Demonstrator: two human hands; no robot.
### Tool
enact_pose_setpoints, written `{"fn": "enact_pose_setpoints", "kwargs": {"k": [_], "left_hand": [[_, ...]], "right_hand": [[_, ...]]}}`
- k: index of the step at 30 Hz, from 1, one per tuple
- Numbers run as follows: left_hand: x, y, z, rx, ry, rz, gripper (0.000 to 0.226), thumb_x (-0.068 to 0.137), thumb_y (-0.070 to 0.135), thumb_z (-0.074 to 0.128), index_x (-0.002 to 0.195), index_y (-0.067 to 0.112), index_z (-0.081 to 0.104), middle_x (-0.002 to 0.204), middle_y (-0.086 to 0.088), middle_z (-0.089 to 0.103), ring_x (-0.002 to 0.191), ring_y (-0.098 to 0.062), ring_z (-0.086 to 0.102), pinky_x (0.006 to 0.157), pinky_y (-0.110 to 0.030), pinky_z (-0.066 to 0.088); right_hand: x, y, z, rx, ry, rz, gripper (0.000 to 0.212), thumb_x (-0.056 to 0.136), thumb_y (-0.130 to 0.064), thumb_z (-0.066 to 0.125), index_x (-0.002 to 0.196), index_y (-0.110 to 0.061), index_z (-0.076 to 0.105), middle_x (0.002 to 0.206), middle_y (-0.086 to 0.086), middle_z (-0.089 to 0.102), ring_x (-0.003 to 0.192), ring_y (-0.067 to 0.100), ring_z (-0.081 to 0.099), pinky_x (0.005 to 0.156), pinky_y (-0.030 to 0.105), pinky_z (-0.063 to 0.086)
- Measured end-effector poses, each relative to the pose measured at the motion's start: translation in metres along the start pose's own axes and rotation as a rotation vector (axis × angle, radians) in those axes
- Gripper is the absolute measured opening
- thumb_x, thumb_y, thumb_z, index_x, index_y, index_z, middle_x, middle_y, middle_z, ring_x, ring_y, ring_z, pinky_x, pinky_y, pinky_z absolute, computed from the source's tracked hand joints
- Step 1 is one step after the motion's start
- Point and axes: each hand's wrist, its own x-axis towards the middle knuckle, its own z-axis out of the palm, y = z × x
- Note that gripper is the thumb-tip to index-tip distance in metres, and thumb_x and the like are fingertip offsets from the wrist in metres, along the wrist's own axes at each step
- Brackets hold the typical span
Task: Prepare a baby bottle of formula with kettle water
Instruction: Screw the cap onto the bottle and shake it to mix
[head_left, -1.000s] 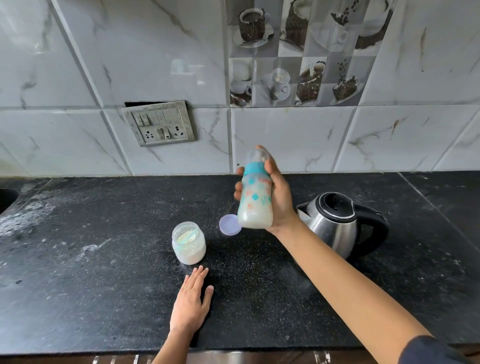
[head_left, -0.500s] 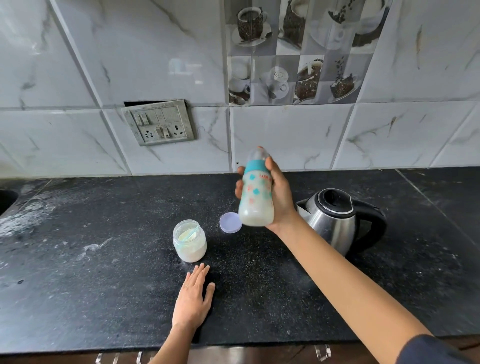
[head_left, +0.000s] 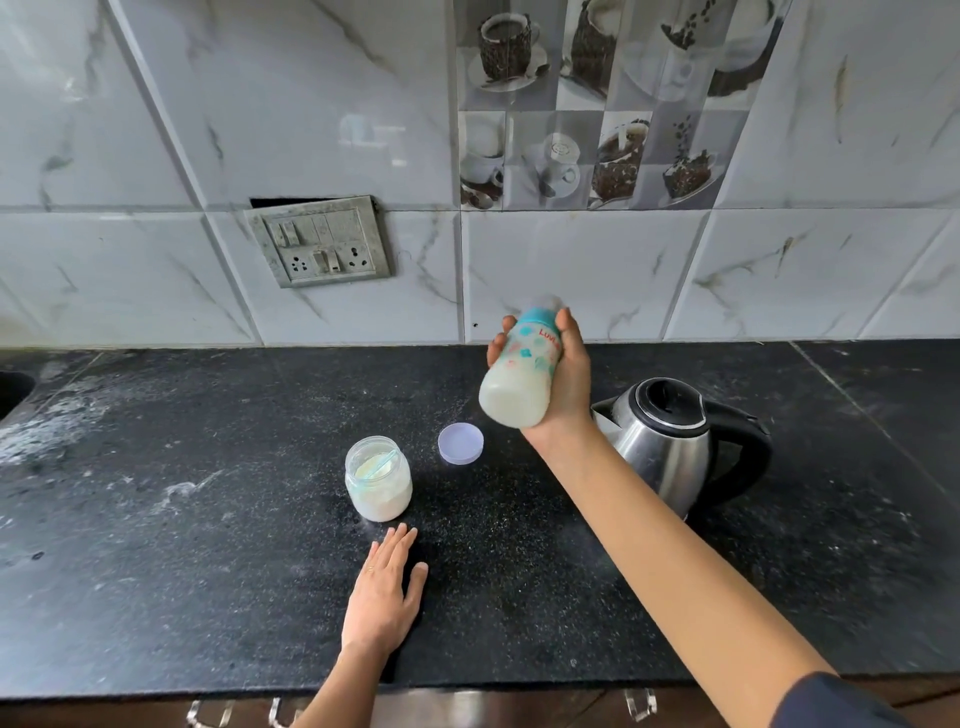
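My right hand (head_left: 563, 387) grips a baby bottle (head_left: 519, 379) with a teal collar and milky white liquid, held in the air above the counter and tilted with its top leaning right. My left hand (head_left: 382, 595) lies flat on the black counter (head_left: 182, 545), fingers apart, just in front of an open glass jar of white formula powder (head_left: 378, 486) with a scoop inside. The jar's pale purple lid (head_left: 460, 442) lies on the counter behind the jar. A steel kettle (head_left: 670, 444) with a black handle stands to the right, partly behind my right forearm.
A tiled wall with a switch and socket plate (head_left: 319, 241) runs along the back of the counter. White powder is smeared on the counter at the left (head_left: 52, 421). A sink edge (head_left: 13, 389) shows at the far left.
The bottle was upright in my right hand and now leans with its top to the right, its top blurred. My left hand stays flat on the counter.
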Motion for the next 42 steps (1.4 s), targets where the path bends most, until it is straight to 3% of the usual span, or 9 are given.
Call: {"fn": "enact_pose_setpoints", "kwargs": {"k": [5,10,14,22,27,32,36,40,42], "left_hand": [[0.0,0.0,0.0,0.0,0.006,-0.007,0.068,0.087,0.059,0.02,0.143,0.025,0.034,0.151,0.013,0.022,0.138,0.003,0.009,0.112,-0.013,-0.006],[0.0,0.001,-0.002,0.011,0.004,0.004,0.058,0.093,0.052,0.031,0.143,0.024,0.034,0.151,0.012,0.022,0.137,0.003,0.009,0.111,-0.012,-0.007],[0.001,0.0,-0.001,-0.021,0.008,0.009,0.071,0.085,0.059,0.019,0.142,0.022,0.038,0.149,0.011,0.024,0.138,-0.001,0.014,0.11,-0.009,-0.008],[0.001,0.0,-0.002,-0.015,0.001,-0.005,0.072,0.084,0.06,0.017,0.142,0.023,0.036,0.151,0.01,0.026,0.137,0.003,0.01,0.109,-0.009,-0.009],[0.001,0.003,-0.004,-0.013,0.01,-0.004,0.069,0.086,0.058,0.02,0.142,0.023,0.037,0.151,0.009,0.026,0.136,0.003,0.011,0.108,-0.008,-0.01],[0.001,0.003,-0.004,-0.021,0.012,0.0,0.073,0.083,0.06,0.016,0.143,0.023,0.036,0.15,0.012,0.024,0.136,0.003,0.01,0.109,-0.008,-0.01],[0.001,0.003,-0.004,-0.021,0.008,-0.002,0.073,0.083,0.06,0.016,0.143,0.023,0.036,0.15,0.012,0.023,0.137,0.003,0.01,0.109,-0.008,-0.01],[0.0,0.004,-0.005,-0.026,0.008,-0.004,0.071,0.084,0.06,0.018,0.142,0.023,0.037,0.149,0.013,0.022,0.137,0.001,0.012,0.109,-0.008,-0.01],[0.0,0.003,-0.005,-0.027,0.003,-0.004,0.07,0.085,0.059,0.019,0.142,0.023,0.038,0.15,0.011,0.025,0.139,-0.001,0.014,0.109,-0.008,-0.009]], "right_hand": [[-0.013,0.014,-0.007,-0.249,-0.162,0.06,0.037,0.084,-0.036,0.054,0.121,-0.031,0.048,0.088,0.011,0.062,0.06,0.024,0.062,0.055,0.032,0.054],[0.006,0.005,-0.006,-0.101,-0.126,-0.003,0.08,0.059,-0.04,0.086,0.124,-0.027,0.042,0.09,0.012,0.063,0.063,0.026,0.064,0.058,0.033,0.055],[0.0,0.012,-0.008,-0.198,-0.226,0.013,0.059,0.069,-0.041,0.076,0.12,-0.03,0.049,0.091,0.012,0.063,0.064,0.025,0.063,0.059,0.033,0.056],[-0.002,0.018,-0.014,-0.26,-0.28,0.039,0.059,0.069,-0.043,0.078,0.12,-0.033,0.052,0.092,0.013,0.061,0.064,0.026,0.062,0.058,0.034,0.055],[0.015,0.009,-0.008,-0.089,-0.173,0.012,0.081,0.056,-0.037,0.088,0.122,-0.028,0.043,0.089,0.013,0.062,0.062,0.026,0.063,0.058,0.034,0.056],[0.01,0.022,-0.011,-0.263,-0.262,0.076,0.067,0.07,-0.041,0.077,0.127,-0.03,0.044,0.091,0.012,0.063,0.064,0.025,0.063,0.058,0.034,0.056],[0.022,0.017,-0.013,-0.119,-0.135,0.081,0.093,0.054,-0.041,0.09,0.128,-0.025,0.037,0.093,0.01,0.062,0.065,0.024,0.065,0.059,0.034,0.056],[0.01,0.027,-0.02,-0.252,-0.201,0.058,0.066,0.071,-0.041,0.077,0.127,-0.03,0.045,0.094,0.011,0.061,0.066,0.025,0.063,0.059,0.034,0.055],[0.016,0.022,-0.015,-0.213,-0.159,0.047,0.075,0.066,-0.039,0.082,0.129,-0.029,0.044,0.094,0.012,0.061,0.065,0.026,0.063,0.059,0.034,0.056]]}}
